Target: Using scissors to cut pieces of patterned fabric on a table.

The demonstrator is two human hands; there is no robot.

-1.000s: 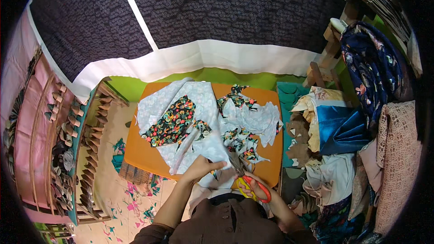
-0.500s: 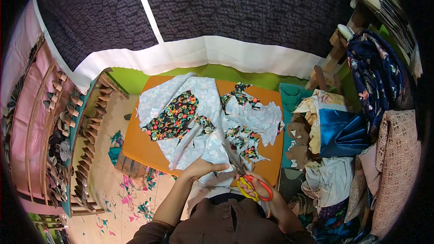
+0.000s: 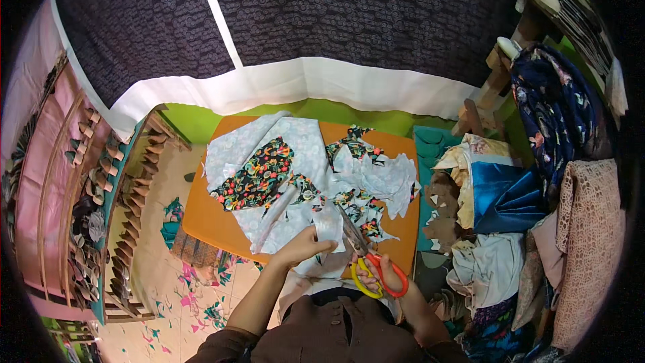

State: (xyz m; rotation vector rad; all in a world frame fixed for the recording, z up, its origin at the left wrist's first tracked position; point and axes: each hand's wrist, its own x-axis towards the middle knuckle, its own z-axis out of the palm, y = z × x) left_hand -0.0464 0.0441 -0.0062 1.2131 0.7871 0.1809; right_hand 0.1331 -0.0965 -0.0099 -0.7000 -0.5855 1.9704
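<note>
So the right hand [image 3: 377,270] is wrapped through the loops of a pair of scissors with one red and one yellow plastic handle [image 3: 376,272], fingers closed on them, blades pointing up and to the far left into a pale blue printed cotton piece [image 3: 327,225]. The blades look slightly parted, tips right at the near edge of that fabric. The left hand [image 3: 304,245] lies just left of the blades, fingers curled down and pinching the same pale piece flat against the board.

All of this sits at the near edge of an orange rectangular work board [image 3: 208,218], almost against the person's brown buttoned shirt [image 3: 336,333]. Farther out on the board there's a black fabric piece with bright multicolour flower print [image 3: 259,176], left of centre, lying on more pale cloth, and a heap of ragged pale and floral offcuts [image 3: 376,178] toward the right.

Room-wise: the bare orange strip along the board's left and near-left edge is the only open bit. The right edge butts up to a teal mat [image 3: 430,151] and a crowded stack of folded fabrics in blue, cream and white [image 3: 494,215]. On the left, the beige floor is littered with pink and teal paper-like scraps [image 3: 195,296], beside a long wooden rack [image 3: 131,195]. Far side, a dark patterned cloth with a white band [image 3: 322,27] hangs across.
</note>
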